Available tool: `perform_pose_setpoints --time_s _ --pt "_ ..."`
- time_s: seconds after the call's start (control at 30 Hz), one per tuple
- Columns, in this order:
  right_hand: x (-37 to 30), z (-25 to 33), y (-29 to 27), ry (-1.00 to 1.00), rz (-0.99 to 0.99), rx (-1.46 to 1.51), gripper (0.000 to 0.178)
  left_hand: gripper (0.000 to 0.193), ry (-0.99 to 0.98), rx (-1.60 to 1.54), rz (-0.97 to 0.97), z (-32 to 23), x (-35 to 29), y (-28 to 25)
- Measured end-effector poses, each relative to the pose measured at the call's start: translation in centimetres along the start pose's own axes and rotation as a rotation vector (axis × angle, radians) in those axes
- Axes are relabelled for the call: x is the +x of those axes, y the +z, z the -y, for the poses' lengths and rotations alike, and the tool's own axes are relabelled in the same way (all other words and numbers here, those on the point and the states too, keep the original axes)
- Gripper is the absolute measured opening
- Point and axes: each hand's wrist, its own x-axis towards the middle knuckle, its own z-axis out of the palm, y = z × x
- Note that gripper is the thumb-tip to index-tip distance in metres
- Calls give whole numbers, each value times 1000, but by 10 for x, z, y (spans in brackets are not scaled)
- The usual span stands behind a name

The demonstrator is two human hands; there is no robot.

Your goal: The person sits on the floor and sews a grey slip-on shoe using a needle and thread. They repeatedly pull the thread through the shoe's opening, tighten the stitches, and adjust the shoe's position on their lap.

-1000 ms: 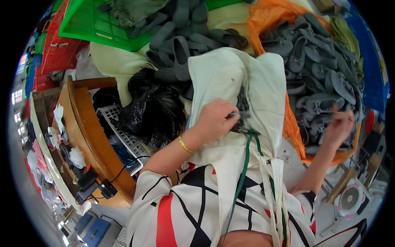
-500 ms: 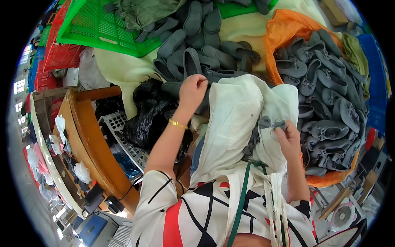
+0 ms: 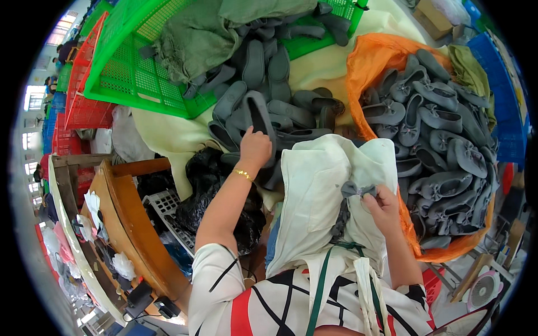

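My left hand (image 3: 256,149) is closed on the near end of a dark grey flat shoe (image 3: 259,113), which tilts upward over a loose heap of similar grey shoes (image 3: 228,103). Between the fingertips of my right hand (image 3: 385,209) is a small grey bow (image 3: 357,190) with a shiny bit at its middle. The bow is just above the white apron (image 3: 314,173) spread over my lap. More grey pieces (image 3: 339,223) lie in a fold of the apron, too bunched up to tell apart.
Right of my lap stands an orange sack (image 3: 367,61) full of grey shoes with bows. A green crate (image 3: 131,84) holding a grey-green cloth is at the far left. Black plastic bags (image 3: 207,171) and a wooden table (image 3: 131,224) are on the left.
My left hand has taken hold of a shoe from the heap and raised its far end. My right hand still pinches the bow. The whole view has shifted slightly.
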Motion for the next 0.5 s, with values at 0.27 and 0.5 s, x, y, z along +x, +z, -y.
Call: perform_pose_setpoints --time_s 0.27,0.5 --pt "-9 10 0 -29 40 85 9 42 -473 -545 -201 -23 -52 -151" --pt "-35 32 14 -37 16 278 16 27 -1105 -1723 -99 -97 -153 -168"
